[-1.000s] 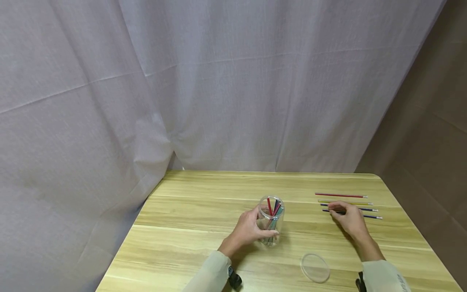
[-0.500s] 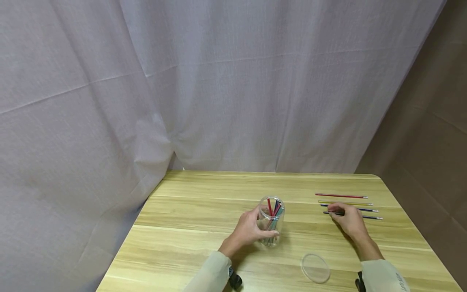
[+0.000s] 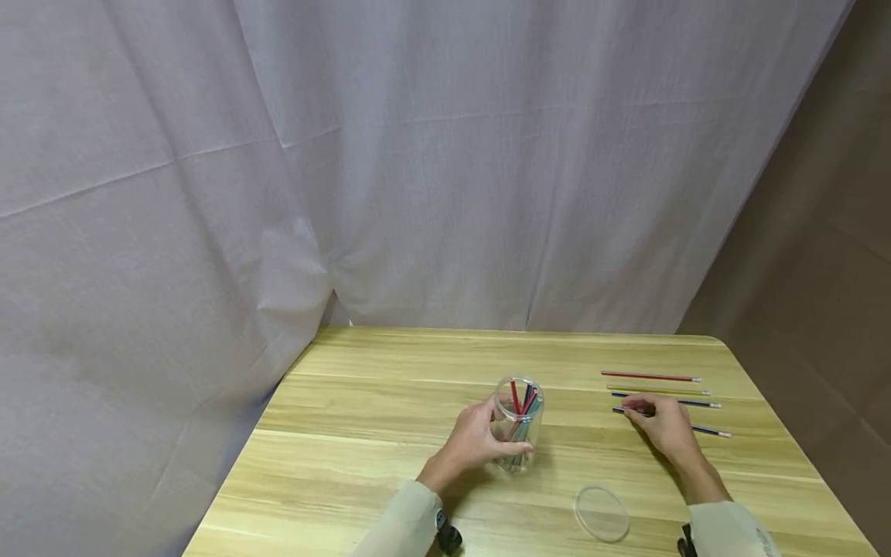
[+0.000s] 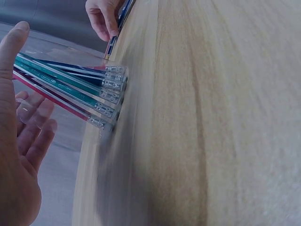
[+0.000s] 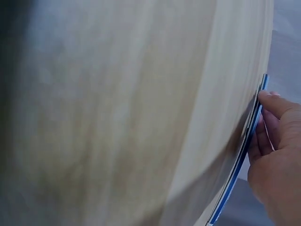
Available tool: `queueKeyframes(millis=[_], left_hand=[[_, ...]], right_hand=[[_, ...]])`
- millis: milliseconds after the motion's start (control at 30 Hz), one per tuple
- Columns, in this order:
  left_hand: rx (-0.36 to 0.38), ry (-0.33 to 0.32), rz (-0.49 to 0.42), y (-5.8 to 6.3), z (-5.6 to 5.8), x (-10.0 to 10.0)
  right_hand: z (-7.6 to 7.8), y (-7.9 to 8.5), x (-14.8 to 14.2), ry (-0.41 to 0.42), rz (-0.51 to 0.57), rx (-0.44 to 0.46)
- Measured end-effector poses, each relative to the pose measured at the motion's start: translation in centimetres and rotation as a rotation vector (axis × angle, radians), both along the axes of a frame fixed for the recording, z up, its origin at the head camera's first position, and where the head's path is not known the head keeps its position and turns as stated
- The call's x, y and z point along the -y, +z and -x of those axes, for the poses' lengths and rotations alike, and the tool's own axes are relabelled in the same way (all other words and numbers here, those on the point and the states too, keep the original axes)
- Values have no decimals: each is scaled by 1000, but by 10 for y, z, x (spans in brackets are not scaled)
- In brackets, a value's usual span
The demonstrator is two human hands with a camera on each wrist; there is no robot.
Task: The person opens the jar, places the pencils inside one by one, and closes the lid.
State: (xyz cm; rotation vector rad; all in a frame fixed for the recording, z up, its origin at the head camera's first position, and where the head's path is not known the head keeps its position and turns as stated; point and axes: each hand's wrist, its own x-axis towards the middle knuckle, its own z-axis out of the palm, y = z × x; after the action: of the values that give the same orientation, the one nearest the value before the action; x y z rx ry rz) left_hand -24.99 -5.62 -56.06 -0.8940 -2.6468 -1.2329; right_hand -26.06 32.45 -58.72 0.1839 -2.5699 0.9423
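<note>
My left hand [image 3: 472, 437] grips a clear plastic jar [image 3: 519, 418] from its left side, thumb across the front. Inside the upright jar lean several pencils [image 4: 70, 84], red, green and dark blue, their eraser ends at the bottom. Over on the right, my right hand [image 3: 667, 430] pinches a dark blue pencil [image 3: 710, 430] between thumb and fingers. The right wrist view shows that pencil low along the tabletop; whether it touches the wood I cannot tell. Just beyond lie another dark blue pencil [image 3: 699, 403], a yellow pencil [image 3: 657, 390] and a red pencil [image 3: 650, 377], roughly parallel.
A clear round lid [image 3: 602, 514] lies flat between the forearms, near the front. The wooden table [image 3: 390, 363] ends at a grey curtain [image 3: 431, 232] behind and a brown drape [image 3: 821, 271] on the right.
The dark blue pencil under my right hand has turned, its eraser end swinging toward me, apart from the other pencils. My left hand and the jar have stayed in place.
</note>
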Motion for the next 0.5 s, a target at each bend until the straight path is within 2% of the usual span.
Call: queueKeyframes(millis=[500], left_hand=[[3,-4,-10,1,-1,0]], right_hand=[[-5,12,21,74,51,-28]])
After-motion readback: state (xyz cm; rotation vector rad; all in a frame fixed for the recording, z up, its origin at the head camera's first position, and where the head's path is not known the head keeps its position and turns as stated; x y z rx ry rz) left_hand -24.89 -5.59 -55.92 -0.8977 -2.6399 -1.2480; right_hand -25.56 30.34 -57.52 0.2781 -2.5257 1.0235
